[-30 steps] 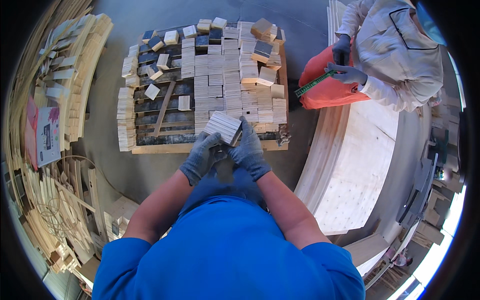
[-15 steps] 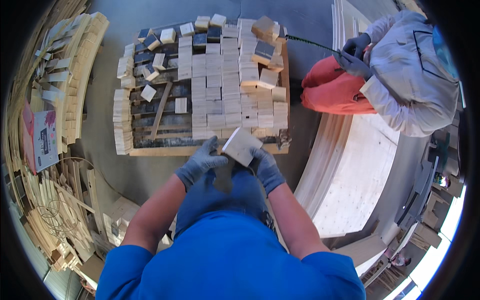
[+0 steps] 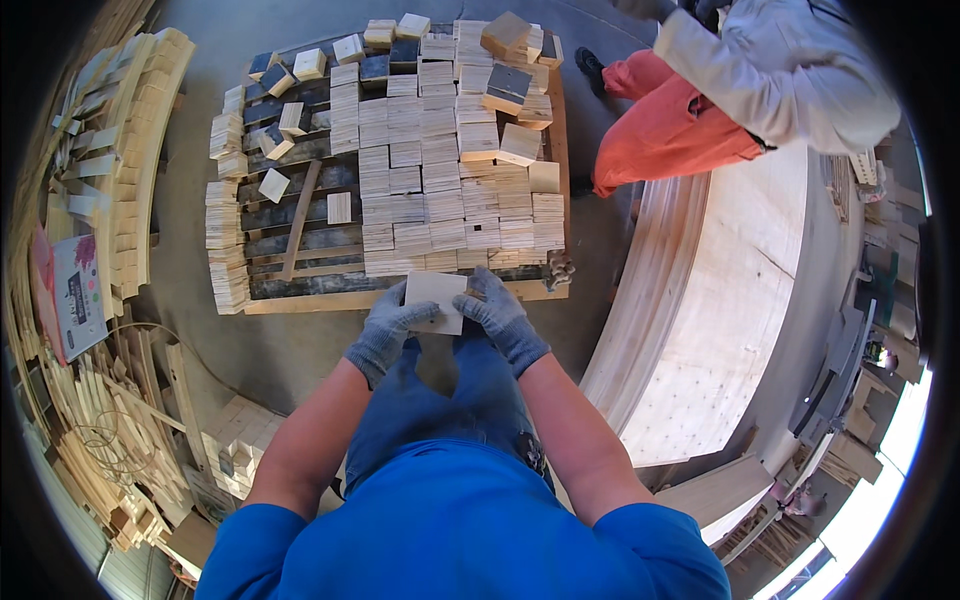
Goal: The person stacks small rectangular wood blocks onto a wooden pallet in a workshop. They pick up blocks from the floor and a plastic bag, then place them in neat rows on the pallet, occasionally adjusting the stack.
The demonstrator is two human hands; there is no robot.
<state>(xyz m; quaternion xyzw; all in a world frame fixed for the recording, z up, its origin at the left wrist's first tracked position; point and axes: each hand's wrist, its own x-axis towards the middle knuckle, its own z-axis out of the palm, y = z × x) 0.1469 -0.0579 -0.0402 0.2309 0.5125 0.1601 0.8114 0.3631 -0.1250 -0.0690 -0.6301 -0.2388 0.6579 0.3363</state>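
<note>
A pale square wooden block (image 3: 436, 296) is held in front of my waist, its flat face turned up. My left hand (image 3: 388, 326), in a grey glove, grips its left side with the thumb across the face. On its right edge rests my gloved right hand (image 3: 497, 318), thumb and fingers closed on the side. Just beyond my hands lies a wooden pallet (image 3: 330, 297) with rows of stacked blocks (image 3: 425, 180). Loose blocks with dark faces (image 3: 508, 86) lie on top at its far side.
A co-worker in red trousers (image 3: 670, 120) stands at the far right, beside a stack of large plywood sheets (image 3: 725, 330). More stacked timber (image 3: 145, 160) stands on the left, with a pile of wood strips (image 3: 90, 430) nearer me. A loose slat (image 3: 302, 220) lies across the pallet.
Both hands have moved left with the block, which has turned from tilted to square-on; my left hand now grips it. The co-worker has straightened up and moved away, hands higher.
</note>
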